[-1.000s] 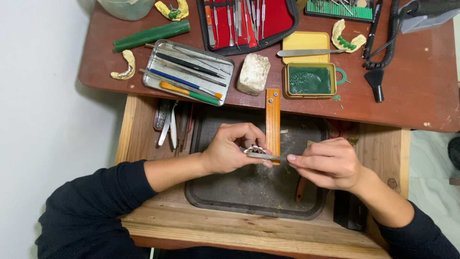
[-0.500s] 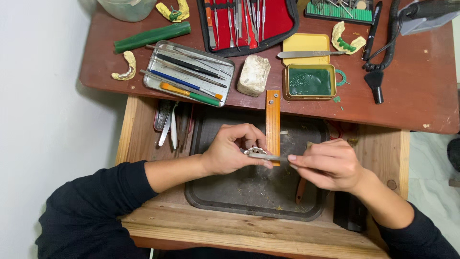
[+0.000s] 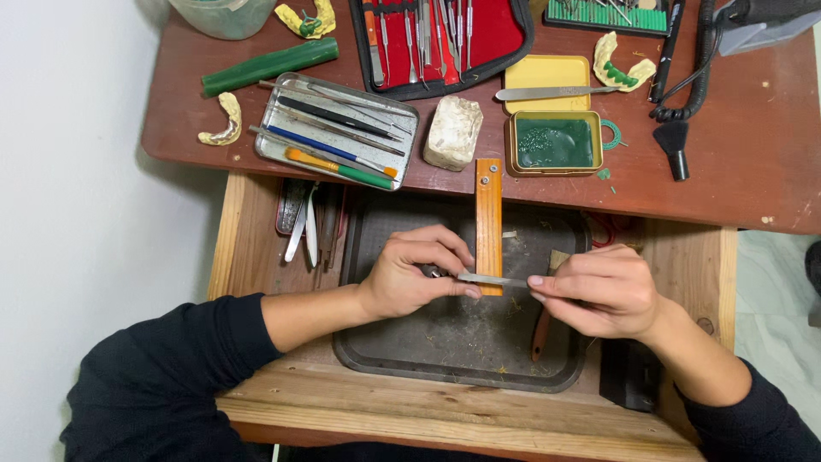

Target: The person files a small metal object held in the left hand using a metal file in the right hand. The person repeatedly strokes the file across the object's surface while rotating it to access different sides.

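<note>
While both hands work over the dark tray (image 3: 445, 359) sunk in the open wooden drawer (image 3: 256, 274), the head view shows the left hand (image 3: 410, 278) curled shut, its fingertips pinching a small metal piece (image 3: 438, 273) that is mostly hidden under the fingers. A thin flat metal tool (image 3: 492, 279) runs level from that piece to the right hand (image 3: 599, 289), whose thumb and fingers are pressed together on its far end. Just behind the tool, touching or nearly so, an orange bench peg (image 3: 488, 218) sticks out from the edge of the reddish desk (image 3: 753, 171) over the tray. On the desk, straight behind the peg, lies a whitish plaster block (image 3: 453, 133); to its left an open rectangular metal tin (image 3: 335, 130) holds blue, orange and green handled instruments. To the block's right stands a small open yellow tin (image 3: 554, 143) filled with green material, its yellow lid (image 3: 547, 73) lying behind it with a metal blade across the lid. A red-lined black case (image 3: 445, 34) of steel tools lies open at the desk's far edge. A green wax stick (image 3: 269, 66) lies near the far left, and a yellowish dental cast (image 3: 224, 120) sits just left of the metal tin. No label can be read at this size.
</note>
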